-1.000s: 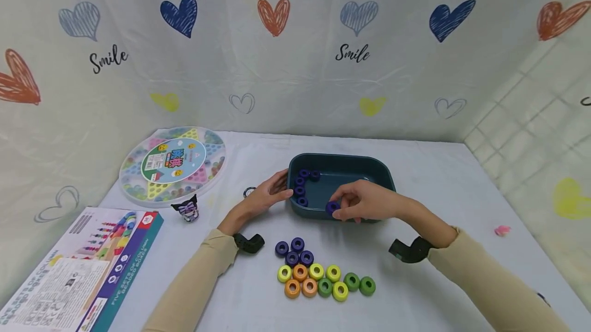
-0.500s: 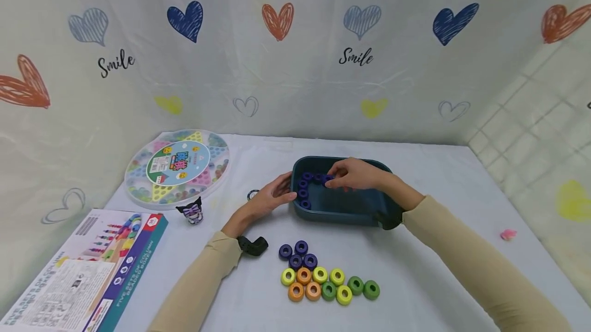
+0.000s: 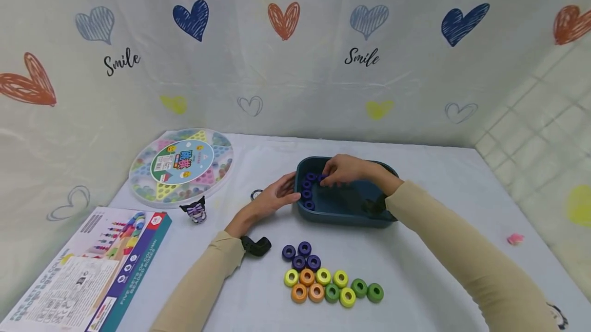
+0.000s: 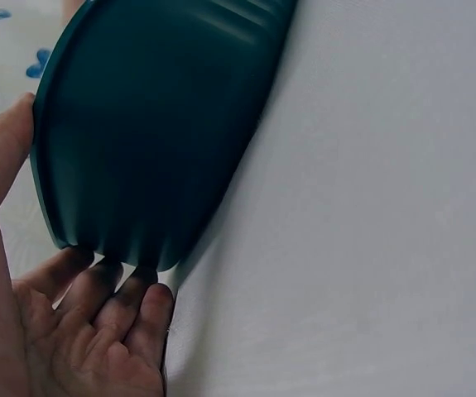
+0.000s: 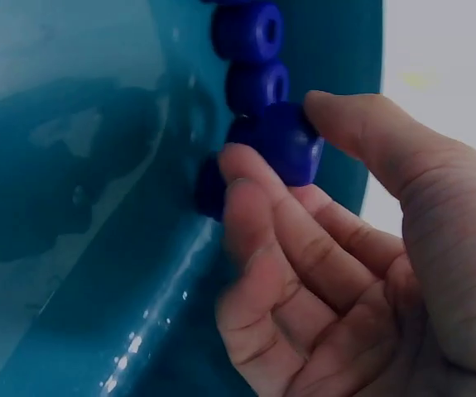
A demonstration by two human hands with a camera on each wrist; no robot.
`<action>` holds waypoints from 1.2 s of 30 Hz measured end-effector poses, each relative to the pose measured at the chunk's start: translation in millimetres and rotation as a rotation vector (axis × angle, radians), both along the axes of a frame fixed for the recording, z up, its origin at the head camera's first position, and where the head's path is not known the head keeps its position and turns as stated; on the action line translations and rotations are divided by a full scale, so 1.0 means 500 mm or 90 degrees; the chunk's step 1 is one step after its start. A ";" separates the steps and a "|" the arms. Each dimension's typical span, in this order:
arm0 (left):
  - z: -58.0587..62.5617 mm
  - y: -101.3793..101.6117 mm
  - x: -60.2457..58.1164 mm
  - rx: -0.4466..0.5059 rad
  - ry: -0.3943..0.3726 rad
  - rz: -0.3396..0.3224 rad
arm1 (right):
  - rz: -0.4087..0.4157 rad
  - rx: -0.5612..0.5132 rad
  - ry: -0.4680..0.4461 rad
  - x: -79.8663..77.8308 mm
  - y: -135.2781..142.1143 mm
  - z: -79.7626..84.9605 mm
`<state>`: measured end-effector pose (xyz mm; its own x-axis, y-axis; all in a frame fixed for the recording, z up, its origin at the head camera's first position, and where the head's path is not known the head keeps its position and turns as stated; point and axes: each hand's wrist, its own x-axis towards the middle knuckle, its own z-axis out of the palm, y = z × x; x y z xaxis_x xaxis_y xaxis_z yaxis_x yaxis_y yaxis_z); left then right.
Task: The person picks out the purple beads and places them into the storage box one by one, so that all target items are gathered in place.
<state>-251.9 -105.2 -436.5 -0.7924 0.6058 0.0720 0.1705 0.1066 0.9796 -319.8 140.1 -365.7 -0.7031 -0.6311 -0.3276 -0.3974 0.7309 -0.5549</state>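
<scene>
A dark teal rectangular bin [image 3: 346,220] stands on the table. My left hand [image 3: 273,199] rests against its left end; in the left wrist view the thumb [image 4: 10,141] touches the rim and the fingertips meet the wall. Inside the bin, toward the back left, my right hand [image 3: 348,169] pinches a purple bead [image 5: 294,147] between thumb and fingers. That bead overlaps others in the right wrist view, so whether it touches them is unclear. Several purple beads [image 3: 307,184] line the bin's left side, continuing along the back, partly behind the fingers.
In front of the bin lie several loose beads: purple [image 3: 299,262], orange [image 3: 299,293], yellow [image 3: 348,297] and green [image 3: 375,292]. At left are a bead-set box [image 3: 87,265], a round board game [image 3: 182,165] and a small cat-eared figure [image 3: 196,211]. A pink object [image 3: 515,239] lies far right.
My right hand has carried a purple bead from the bin's front wall to its back left, then shifted slightly further left. The left hand stays at the bin's end. The head view has shifted slightly.
</scene>
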 end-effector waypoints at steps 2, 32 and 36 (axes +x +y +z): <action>-0.001 0.000 -0.002 0.002 0.003 -0.005 | 0.022 0.023 0.001 -0.002 -0.008 -0.005; 0.000 -0.003 0.001 0.007 0.002 -0.014 | 0.008 0.092 -0.009 0.008 -0.033 -0.005; -0.008 -0.003 -0.004 0.022 0.000 -0.019 | 0.013 0.080 0.027 0.020 -0.024 0.008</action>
<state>-253.7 -106.6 -440.4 -0.7737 0.6266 0.0935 0.1728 0.0668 0.9827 -309.7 128.3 -361.8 -0.7060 -0.6005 -0.3756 -0.4336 0.7857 -0.4412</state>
